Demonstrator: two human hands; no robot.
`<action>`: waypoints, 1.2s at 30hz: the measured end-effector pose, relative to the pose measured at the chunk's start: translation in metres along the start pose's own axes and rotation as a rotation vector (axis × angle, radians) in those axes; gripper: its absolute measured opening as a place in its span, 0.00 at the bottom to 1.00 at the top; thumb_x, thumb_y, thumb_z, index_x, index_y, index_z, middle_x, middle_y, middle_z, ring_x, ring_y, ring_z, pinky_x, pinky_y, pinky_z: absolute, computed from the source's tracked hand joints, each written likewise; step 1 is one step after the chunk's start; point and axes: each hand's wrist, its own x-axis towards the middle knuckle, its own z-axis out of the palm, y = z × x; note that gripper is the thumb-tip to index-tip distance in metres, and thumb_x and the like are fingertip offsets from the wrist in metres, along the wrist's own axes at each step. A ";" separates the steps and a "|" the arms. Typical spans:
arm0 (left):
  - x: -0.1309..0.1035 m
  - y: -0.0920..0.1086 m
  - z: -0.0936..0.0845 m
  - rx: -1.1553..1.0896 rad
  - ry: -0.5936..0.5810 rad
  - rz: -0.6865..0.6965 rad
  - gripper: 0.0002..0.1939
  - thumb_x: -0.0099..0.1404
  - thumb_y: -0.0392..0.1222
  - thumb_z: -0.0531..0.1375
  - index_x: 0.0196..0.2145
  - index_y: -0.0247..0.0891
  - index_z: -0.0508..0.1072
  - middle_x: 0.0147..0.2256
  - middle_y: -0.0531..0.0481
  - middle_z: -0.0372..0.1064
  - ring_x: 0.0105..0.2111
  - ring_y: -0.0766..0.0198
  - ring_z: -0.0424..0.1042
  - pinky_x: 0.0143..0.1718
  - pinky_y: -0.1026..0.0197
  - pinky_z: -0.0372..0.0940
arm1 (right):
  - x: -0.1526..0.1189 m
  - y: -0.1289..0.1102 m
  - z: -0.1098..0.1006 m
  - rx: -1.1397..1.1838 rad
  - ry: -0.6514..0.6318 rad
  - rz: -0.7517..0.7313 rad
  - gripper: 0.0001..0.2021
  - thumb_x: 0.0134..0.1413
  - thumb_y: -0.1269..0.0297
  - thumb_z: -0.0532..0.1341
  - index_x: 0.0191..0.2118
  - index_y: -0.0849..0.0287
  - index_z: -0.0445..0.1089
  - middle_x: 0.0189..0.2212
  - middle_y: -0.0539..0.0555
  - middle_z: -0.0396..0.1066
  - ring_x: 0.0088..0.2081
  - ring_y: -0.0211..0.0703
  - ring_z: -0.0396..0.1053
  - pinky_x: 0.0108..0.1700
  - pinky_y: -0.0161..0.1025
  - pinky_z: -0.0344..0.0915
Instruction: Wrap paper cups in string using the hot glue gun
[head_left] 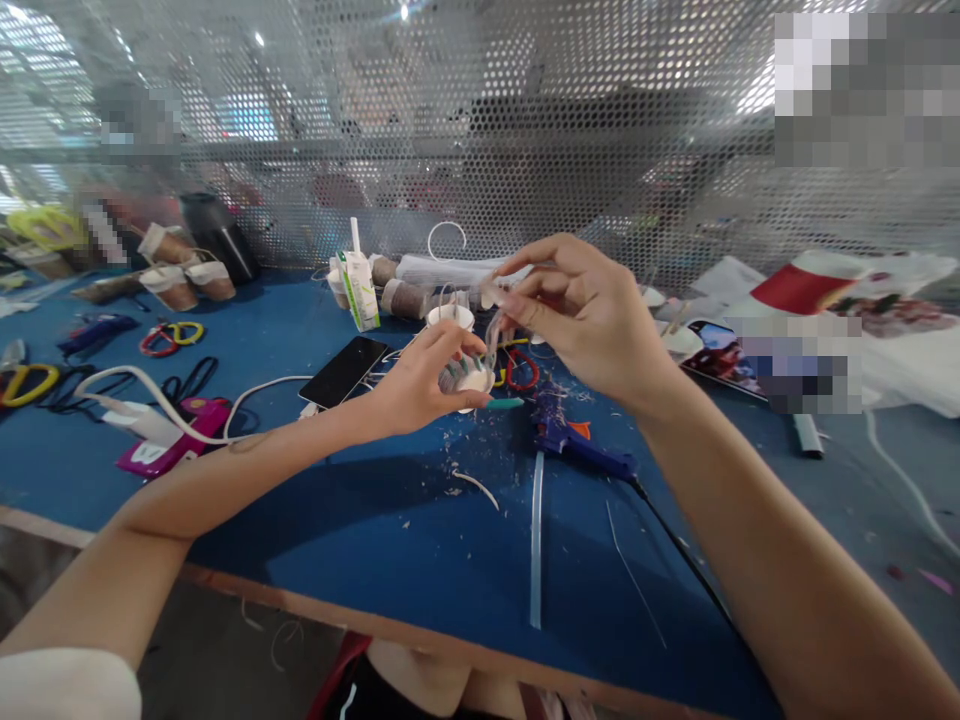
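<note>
Above the middle of the blue table, my left hand (424,380) is closed around a small clear plastic piece (474,376) with white in it. A thin teal item (504,403) sticks out by its thumb. My right hand (574,305), just to the right and higher, pinches a small pale strip (493,293) between thumb and fingertips. Translucent material hangs between the two hands. Beneath them lies a blue glue gun (559,432) with an orange trigger. A clear glue stick (537,545) lies in front of it.
A black phone (345,371), a drink carton (360,290) and a magenta power strip (176,440) are on the left. Scissors (171,338) lie farther left. Brown cups (169,287) stand behind them. At the right are another phone (724,355) and a white cable (900,480). A perforated metal screen (570,140) stands behind.
</note>
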 end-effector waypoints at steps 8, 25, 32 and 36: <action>-0.006 0.007 0.001 0.132 0.037 0.080 0.13 0.72 0.37 0.50 0.30 0.38 0.69 0.34 0.46 0.68 0.35 0.62 0.67 0.37 0.58 0.66 | 0.000 0.005 -0.001 -0.102 0.007 -0.044 0.08 0.57 0.59 0.65 0.42 0.49 0.70 0.24 0.47 0.70 0.33 0.44 0.73 0.39 0.43 0.70; -0.002 0.025 0.003 0.367 -0.701 -0.145 0.19 0.72 0.38 0.49 0.33 0.32 0.78 0.34 0.42 0.76 0.36 0.58 0.75 0.38 0.57 0.66 | 0.019 0.099 -0.030 -0.466 0.226 -0.136 0.06 0.55 0.72 0.61 0.37 0.54 0.69 0.25 0.47 0.74 0.30 0.41 0.73 0.41 0.40 0.68; -0.005 0.031 0.000 0.457 -0.873 -0.164 0.19 0.71 0.40 0.51 0.32 0.33 0.79 0.32 0.40 0.78 0.34 0.55 0.77 0.35 0.57 0.66 | 0.014 0.130 -0.021 -0.520 0.102 -0.018 0.06 0.53 0.74 0.59 0.37 0.58 0.70 0.25 0.51 0.74 0.33 0.45 0.74 0.44 0.42 0.67; -0.007 0.032 -0.005 0.584 -0.849 -0.158 0.16 0.70 0.42 0.54 0.32 0.32 0.80 0.31 0.39 0.78 0.33 0.53 0.78 0.30 0.59 0.66 | 0.011 0.141 -0.014 -0.529 -0.052 0.037 0.09 0.53 0.75 0.58 0.39 0.60 0.72 0.31 0.55 0.76 0.37 0.48 0.74 0.45 0.45 0.68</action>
